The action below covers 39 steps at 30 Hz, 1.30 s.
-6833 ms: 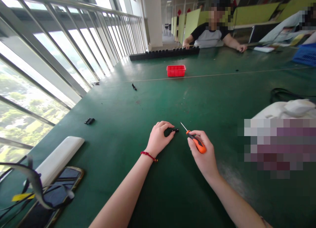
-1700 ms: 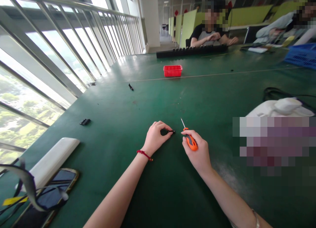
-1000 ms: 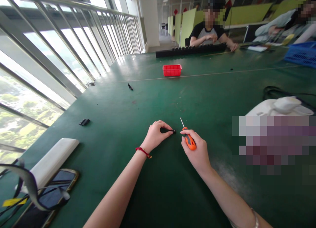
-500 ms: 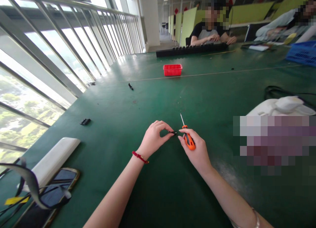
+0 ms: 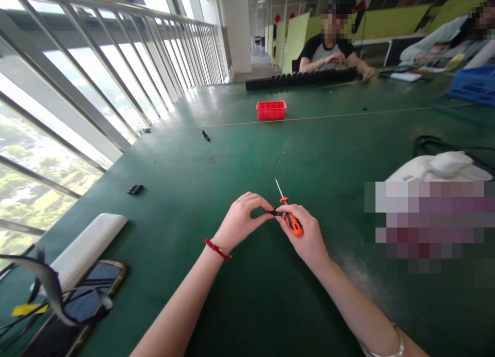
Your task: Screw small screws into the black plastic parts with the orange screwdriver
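Black part [image 5: 274,212] held between hands [image 5: 240,220], green tabletop [image 5: 328,150] ahead, railing along left edge [image 5: 126,155].

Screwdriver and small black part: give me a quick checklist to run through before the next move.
1. Small black part pinched in the left hand: ok.
2. Screwdriver held in the right hand: ok.
3. Screwdriver tip on the part: not ok, it points past it, up the table.
4. Right fingertips' exact contact with the part: cannot tell, too small.
5. Red bin apart from both hands: ok.
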Tool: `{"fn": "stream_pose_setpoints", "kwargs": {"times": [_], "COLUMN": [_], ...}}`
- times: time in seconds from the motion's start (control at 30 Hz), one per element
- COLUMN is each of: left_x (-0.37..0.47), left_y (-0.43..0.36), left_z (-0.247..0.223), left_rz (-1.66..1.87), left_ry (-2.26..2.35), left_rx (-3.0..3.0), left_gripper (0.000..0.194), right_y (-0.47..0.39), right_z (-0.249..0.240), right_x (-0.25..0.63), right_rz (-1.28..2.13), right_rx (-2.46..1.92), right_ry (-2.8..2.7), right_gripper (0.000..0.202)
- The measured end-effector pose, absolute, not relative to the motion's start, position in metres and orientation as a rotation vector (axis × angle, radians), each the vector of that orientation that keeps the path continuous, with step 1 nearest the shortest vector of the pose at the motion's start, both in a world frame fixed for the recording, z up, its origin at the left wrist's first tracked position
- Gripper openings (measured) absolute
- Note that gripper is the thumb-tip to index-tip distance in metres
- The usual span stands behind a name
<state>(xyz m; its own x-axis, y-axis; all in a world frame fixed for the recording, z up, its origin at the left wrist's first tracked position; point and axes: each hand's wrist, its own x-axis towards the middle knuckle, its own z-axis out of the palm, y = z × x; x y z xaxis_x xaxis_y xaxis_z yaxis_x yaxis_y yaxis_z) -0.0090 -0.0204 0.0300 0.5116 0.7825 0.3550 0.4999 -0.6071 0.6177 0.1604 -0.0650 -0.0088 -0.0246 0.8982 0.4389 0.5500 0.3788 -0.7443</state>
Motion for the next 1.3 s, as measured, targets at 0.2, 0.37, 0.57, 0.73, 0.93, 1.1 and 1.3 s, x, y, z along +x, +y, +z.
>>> {"fn": "stream_pose_setpoints", "kwargs": {"times": [0.2,0.37,0.57,0.73,0.93,1.1,1.3], "left_x": [-0.009,-0.011,-0.019,-0.006,-0.028,-0.107,-0.167], "left_y": [-0.019,-0.019,-0.013,-0.009,-0.006,-0.006,-0.014], "left_z": [0.029,0.031,0.024,0.014,0.016,0.021,0.012], "left_rz": [0.831,0.775,0.738,0.632,0.767,0.946,1.018], "left_ry": [1.012,1.021,1.149,1.161,1.294,1.759,2.228], "left_rx": [2.373,2.431,2.443,2.44,2.367,2.23,1.931], "left_gripper": [0.009,0.008,0.007,0.007,0.011,0.016,0.021], "right_y": [-0.065,-0.066,-0.068,-0.066,-0.067,-0.068,-0.067], "right_z": [-0.01,-0.009,-0.005,-0.005,-0.005,-0.005,-0.006], "right_x": [0.16,0.16,0.161,0.161,0.161,0.16,0.16], "right_rz": [0.461,0.472,0.49,0.495,0.531,0.573,0.572], "right_rx": [-1.285,-1.282,-1.35,-1.37,-1.401,-1.397,-1.41], "right_ry": [-1.699,-1.69,-1.441,-1.438,-1.425,-1.417,-1.424], "right_gripper": [0.007,0.008,0.018,0.017,0.018,0.019,0.02]}}
